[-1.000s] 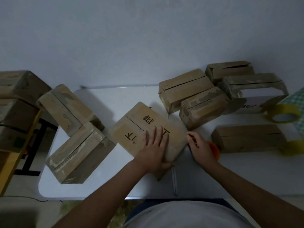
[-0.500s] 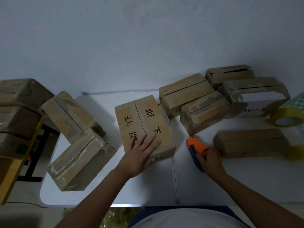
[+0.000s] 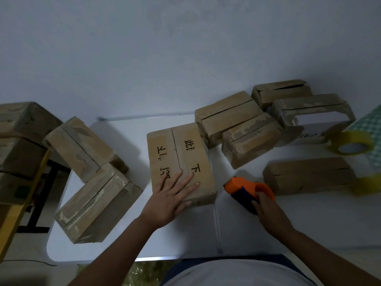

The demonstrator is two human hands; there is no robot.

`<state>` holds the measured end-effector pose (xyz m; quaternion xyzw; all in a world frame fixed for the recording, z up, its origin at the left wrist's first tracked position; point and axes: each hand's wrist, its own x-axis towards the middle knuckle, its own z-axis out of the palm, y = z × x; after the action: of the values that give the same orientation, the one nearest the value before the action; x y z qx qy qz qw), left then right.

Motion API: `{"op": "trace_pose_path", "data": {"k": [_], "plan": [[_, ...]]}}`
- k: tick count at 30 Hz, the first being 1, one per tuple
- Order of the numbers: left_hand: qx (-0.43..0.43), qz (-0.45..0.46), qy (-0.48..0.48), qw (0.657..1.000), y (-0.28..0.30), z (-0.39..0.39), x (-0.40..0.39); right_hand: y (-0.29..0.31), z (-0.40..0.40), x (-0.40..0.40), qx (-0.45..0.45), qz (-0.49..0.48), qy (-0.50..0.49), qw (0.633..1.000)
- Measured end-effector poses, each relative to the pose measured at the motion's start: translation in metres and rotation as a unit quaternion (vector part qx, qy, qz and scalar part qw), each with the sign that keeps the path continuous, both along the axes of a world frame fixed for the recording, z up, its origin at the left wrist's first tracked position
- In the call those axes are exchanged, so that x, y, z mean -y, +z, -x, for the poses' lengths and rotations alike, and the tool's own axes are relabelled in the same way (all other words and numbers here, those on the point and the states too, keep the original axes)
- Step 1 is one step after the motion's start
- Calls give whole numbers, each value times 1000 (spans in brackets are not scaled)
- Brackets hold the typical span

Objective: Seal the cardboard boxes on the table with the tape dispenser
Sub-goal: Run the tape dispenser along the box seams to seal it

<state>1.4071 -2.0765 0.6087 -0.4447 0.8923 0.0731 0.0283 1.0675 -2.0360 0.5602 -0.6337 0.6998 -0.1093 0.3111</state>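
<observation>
- Here, in the head view, the box [image 3: 181, 162] with black writing lies flat in the middle of the white table [image 3: 288, 228], with its long seam running away from the person.
- The left hand [image 3: 173, 200] lies flat on the near end of this box, fingers straight and spread, and presses the two flaps down.
- The right hand [image 3: 266, 211] is curled round the handle of the orange tape dispenser [image 3: 247, 188] and grips it tight.
- The dispenser is just beside the box, on its right, with its orange front end pointing toward the box. I cannot tell if it sits on the table or is a bit above it.
- No tape shows on the seam of this box, so I think the step now is getting ready to tape it.
- Next, I think the dispenser must go to one end of the seam, press down, and slide along the line, and the left hand must keep the flaps shut and stay out of the way.
- More boxes [image 3: 228, 118] wait at the back right, and two [image 3: 97, 203] sit at the left.
- A yellow tape roll [image 3: 352, 142] lies at the far right.
</observation>
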Motion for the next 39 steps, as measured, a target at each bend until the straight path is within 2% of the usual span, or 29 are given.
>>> {"op": "trace_pose_path", "data": {"k": [3,7,9,11,12,13,15,16,17,19,21,24,26,30,36,39], "plan": [[1,-9,-3,1000,0,5,8,16,1,2,81,67,-19,994],[-14,-21,-7,1000,1,12,25,50,-1,24,151,64,-86,983],[-73,-62,22,995,7,21,29,72,-4,33,188,58,-106,975],[-199,-119,90,969,22,37,28,91,-7,38,205,69,-112,970],[-278,-144,149,938,34,47,26,99,-9,39,199,77,-108,971],[-350,-192,224,889,46,58,23,105,-11,41,190,81,-99,973],[-457,-351,339,744,67,77,23,118,-17,45,184,75,-76,977],[-481,-423,363,676,73,85,24,124,-20,46,180,69,-61,979],[-495,-474,375,624,77,90,25,129,-22,48,171,64,-44,982],[-523,-523,385,551,85,95,27,137,-26,51,140,63,-4,988],[-542,-533,395,517,88,98,30,141,-26,53,107,73,28,991],[-548,-540,398,499,87,96,32,141,-23,57,74,79,46,993],[-551,-536,392,505,85,96,33,141,-22,58,77,76,53,993],[-551,-511,375,543,87,97,28,142,-23,58,92,70,58,992],[-528,-451,363,622,82,91,22,140,-25,59,33,57,75,995],[-525,-425,376,634,78,89,19,143,-29,63,-3,68,89,994]]}}
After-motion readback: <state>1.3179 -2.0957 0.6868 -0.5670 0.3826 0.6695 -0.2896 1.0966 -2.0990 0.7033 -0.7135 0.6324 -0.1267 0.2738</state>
